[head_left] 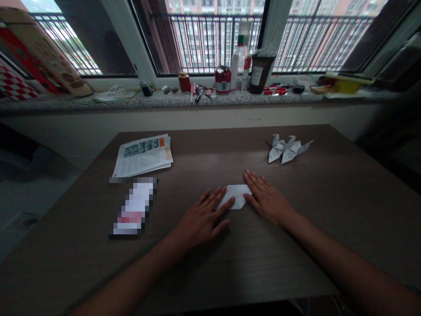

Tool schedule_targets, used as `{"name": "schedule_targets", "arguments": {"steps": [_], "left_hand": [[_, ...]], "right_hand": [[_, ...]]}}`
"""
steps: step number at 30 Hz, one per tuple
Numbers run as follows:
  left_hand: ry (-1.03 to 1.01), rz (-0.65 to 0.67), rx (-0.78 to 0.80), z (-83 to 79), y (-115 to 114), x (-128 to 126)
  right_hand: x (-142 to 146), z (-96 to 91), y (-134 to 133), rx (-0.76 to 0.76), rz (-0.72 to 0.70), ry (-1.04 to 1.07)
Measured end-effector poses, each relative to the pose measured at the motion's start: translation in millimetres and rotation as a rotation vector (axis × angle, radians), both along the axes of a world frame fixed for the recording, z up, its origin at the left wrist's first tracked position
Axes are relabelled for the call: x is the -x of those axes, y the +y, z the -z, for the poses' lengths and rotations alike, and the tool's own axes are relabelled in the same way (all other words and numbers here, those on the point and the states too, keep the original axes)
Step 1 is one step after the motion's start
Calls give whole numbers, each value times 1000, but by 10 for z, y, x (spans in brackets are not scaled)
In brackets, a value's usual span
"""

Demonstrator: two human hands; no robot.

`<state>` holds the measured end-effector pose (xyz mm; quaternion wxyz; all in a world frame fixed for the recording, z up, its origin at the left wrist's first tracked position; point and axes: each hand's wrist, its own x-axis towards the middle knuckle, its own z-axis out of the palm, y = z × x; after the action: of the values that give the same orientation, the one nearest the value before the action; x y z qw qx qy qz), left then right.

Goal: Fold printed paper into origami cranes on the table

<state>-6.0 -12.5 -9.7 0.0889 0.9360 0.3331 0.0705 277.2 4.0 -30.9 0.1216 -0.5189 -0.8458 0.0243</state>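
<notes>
A small folded piece of white paper [237,196] lies flat near the middle of the brown table. My left hand [208,215] rests on its left part, fingers stretched out and covering that end. On the right end of the paper lies my right hand [265,198], palm down with the fingers extended. Neither hand grips anything. Two folded paper cranes [285,150] stand close together farther back on the right, apart from both hands.
The table [204,158] also bears folded newspaper sheets [143,154] at the back left and a phone [134,208], its screen blurred out, left of my left hand. Behind, the windowsill [125,103] holds a red can [222,80], a clear bottle [236,66] and a dark cup [260,72].
</notes>
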Motion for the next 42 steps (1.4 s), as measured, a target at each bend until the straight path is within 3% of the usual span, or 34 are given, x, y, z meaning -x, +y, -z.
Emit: {"name": "schedule_targets", "arguments": {"steps": [10,21,28,31,36,42], "left_hand": [[-18,1,-2,35,-15,11],[-55,18,9,-29,3,30],[-34,11,4,1,-7,39],[-31,22,-2,-12,1,43],[-69,36,16,-74,66,68],[-200,-37,29,-32,187,145]], "right_hand": [[-7,40,19,-24,13,-24],[-32,23,-3,-17,52,27],[-112,-230,4,-57,-188,129],[-122,-237,6,-36,-283,167],[-133,-147,20,55,-316,176],[-118,-166,55,38,-339,225]]}}
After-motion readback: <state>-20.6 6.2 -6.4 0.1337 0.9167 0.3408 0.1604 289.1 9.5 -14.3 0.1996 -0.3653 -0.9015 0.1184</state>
